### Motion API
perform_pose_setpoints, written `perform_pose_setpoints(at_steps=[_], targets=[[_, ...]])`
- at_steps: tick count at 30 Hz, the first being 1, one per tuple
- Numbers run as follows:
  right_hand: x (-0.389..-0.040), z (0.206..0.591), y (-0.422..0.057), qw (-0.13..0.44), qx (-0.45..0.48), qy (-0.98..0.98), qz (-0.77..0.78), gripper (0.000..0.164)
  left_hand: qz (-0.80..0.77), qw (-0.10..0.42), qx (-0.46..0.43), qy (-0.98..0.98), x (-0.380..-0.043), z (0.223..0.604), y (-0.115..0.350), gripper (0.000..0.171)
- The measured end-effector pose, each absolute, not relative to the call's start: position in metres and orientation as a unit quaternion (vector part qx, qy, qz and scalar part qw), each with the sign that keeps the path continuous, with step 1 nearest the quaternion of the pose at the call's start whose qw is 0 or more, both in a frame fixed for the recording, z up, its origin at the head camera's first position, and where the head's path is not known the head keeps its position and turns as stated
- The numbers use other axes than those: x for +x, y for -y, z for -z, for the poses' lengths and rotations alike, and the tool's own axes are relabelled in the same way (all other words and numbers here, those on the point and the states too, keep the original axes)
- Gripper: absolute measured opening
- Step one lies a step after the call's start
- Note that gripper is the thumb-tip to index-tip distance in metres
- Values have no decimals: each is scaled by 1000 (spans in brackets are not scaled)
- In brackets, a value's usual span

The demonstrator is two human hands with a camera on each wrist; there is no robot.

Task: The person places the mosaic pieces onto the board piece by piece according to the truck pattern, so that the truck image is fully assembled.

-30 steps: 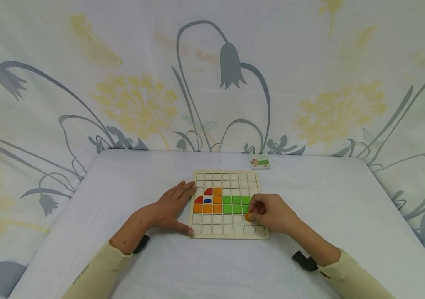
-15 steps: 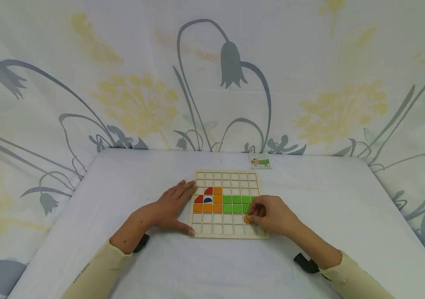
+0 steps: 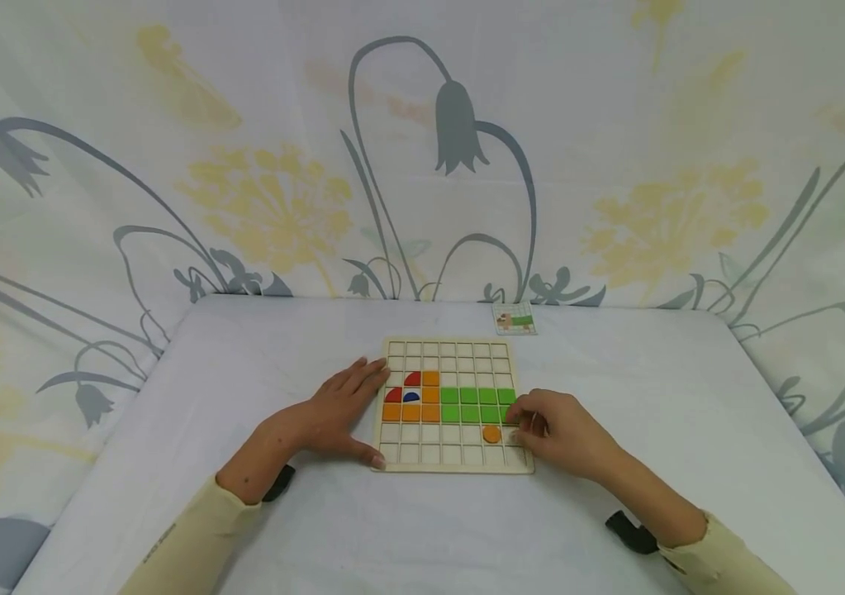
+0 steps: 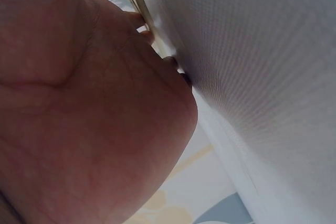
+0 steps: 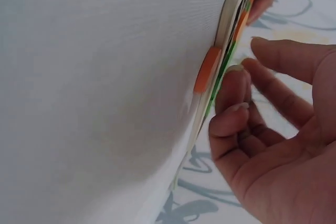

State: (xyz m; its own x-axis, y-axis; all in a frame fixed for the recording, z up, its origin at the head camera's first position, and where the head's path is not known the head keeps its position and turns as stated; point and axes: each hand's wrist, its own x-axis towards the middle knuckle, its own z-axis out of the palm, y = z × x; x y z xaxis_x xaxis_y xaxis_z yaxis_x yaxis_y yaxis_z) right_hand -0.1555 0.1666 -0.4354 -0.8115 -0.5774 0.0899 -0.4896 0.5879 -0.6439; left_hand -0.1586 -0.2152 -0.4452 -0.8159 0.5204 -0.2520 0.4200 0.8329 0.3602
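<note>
A wooden grid board (image 3: pixel 459 468) lies flat on the table. My left hand (image 3: pixel 336 413) rests at its left side, fingers straight against the edge and thumb at the near corner. A round orange piece (image 3: pixel 492 434) sits on the board below the green squares (image 3: pixel 469 413), apart from my fingers. In the right wrist view this orange piece (image 5: pixel 208 71) stands proud of the board. My right hand (image 3: pixel 559 430) hovers by the right edge, fingers loosely bent, thumb and forefinger parted with nothing between them. Further left on the grid are orange squares (image 3: pixel 429 395), red rounded pieces (image 3: pixel 394 395) and a blue half circle (image 3: pixel 410 397).
A small pattern card (image 3: pixel 515 318) lies behind the board near the table's back edge. White cloth covers the table (image 3: pixel 392 537), and flower-printed fabric (image 3: pixel 281 165) hangs behind it. Black straps (image 3: pixel 630 533) are at both wrists.
My right hand has let go of the round orange piece and drawn back to the right, leaving it on the board. The left hand has stayed in place.
</note>
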Motion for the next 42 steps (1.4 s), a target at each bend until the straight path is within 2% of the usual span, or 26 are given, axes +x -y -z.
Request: perform_pose_setpoints(at_steps=[4,12,24,27,35,42], targets=[[-160,439,-153,67,-338,-880,328,16,-154,176,248,-940,-158,444,215,133],[-158,442,-146,80,-337,-885,312,17,-157,177,252,-938,-157,444,212,132],[-155,435,-188,65,-274,-906,316,15,-157,171,257,-938,-157,446,214,133],[-155,437,-198,77,-271,-908,309,13,-156,169,258,-938,-158,447,215,133],[-155,441,-206,106,-293,-896,316,25,-154,163,262,-939,-159,446,217,133],[-154,435,-202,126,-282,-887,344,23,-155,162,266,-938,-159,447,217,133]])
